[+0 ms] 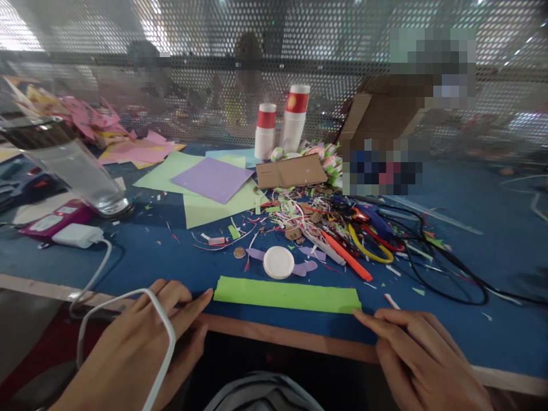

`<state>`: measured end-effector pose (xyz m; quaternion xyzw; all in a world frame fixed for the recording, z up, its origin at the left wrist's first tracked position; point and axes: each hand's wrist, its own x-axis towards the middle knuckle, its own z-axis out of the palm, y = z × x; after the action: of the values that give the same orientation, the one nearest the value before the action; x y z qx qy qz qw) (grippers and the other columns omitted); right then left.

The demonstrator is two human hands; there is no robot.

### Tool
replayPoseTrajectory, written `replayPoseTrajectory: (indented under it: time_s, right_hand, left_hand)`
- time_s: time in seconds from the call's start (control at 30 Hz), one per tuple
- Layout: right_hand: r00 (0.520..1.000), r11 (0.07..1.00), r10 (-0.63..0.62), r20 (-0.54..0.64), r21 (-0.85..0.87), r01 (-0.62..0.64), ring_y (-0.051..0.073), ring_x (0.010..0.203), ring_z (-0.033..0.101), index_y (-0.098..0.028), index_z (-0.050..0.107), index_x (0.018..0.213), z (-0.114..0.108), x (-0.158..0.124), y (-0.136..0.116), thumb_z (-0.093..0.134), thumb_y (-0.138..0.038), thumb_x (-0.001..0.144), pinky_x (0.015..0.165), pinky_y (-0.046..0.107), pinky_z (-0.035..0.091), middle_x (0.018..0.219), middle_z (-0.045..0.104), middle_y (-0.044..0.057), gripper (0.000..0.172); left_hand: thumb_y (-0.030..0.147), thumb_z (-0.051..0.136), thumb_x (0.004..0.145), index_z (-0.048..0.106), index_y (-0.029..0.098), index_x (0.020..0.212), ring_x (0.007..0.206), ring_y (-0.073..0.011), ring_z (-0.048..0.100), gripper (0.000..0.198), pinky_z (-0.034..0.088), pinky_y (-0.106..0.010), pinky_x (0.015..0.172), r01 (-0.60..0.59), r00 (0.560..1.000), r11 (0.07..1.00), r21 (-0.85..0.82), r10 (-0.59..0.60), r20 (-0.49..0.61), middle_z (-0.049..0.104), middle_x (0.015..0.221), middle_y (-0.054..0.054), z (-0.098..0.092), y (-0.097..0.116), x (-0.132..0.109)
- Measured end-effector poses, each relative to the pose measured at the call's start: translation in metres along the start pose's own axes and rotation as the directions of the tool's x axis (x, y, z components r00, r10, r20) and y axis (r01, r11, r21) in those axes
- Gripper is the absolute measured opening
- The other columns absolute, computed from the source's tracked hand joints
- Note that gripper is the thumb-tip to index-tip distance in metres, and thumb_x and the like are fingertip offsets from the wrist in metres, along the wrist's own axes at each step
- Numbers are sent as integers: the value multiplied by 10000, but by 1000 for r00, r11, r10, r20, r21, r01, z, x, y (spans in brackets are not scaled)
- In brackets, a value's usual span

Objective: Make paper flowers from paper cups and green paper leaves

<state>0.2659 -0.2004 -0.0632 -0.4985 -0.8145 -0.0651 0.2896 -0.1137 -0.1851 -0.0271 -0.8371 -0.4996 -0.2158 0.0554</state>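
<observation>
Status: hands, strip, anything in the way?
Left hand at left end of green paper strip, right hand at right end. Strip near table edge. White cable passes in front of left hand.

The person's two hands are well apart, palms turned down. The left hand (135, 342) comes in from the lower left, its index finger (197, 305) stretched rightward, the thumb (194, 342) below and apart, the other fingers bent. The right hand (428, 357) angles in from the lower right, index finger pointing left, knuckles bent. Both hands grip nothing.
</observation>
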Motion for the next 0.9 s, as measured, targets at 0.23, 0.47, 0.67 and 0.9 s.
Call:
replayPoseTrajectory:
  time_s: [0.23,0.47,0.67,0.9]
  right_hand:
    - [999,999,30,-23,21,-30,213,1010,588,-241,667,1222,1,6,-1,486,-127,1015,927,354,444,1076,617,54,297]
    - [998,998,52,-38,34,-51,189,1017,624,-250,666,1168,-3,10,-2,514,-168,1020,926,325,471,1080,655,40,228]
    - [997,996,71,-24,47,-70,166,1017,671,-263,652,1154,-6,18,0,515,-229,1042,906,283,508,1063,692,27,180]
    - [998,999,41,-54,13,-40,163,890,724,-272,667,1108,-24,41,11,527,-285,1041,786,284,547,997,736,15,155]
  left_hand:
    - [260,598,978,637,221,1172,1011,-237,649,203,504,-381,924,-36,999,987,-156,31,-36,693,1093,-59,15,12,49]
    - [224,675,897,681,253,1059,883,-203,657,164,499,-317,794,71,985,946,-317,-16,172,679,943,-9,23,2,60]
    - [222,570,928,642,222,795,653,-124,545,151,378,-252,612,215,951,829,-517,-58,303,616,747,28,5,13,63]
    - [346,774,837,636,200,809,637,-105,560,202,395,-217,557,375,819,90,-923,-498,285,680,727,16,-1,34,89]
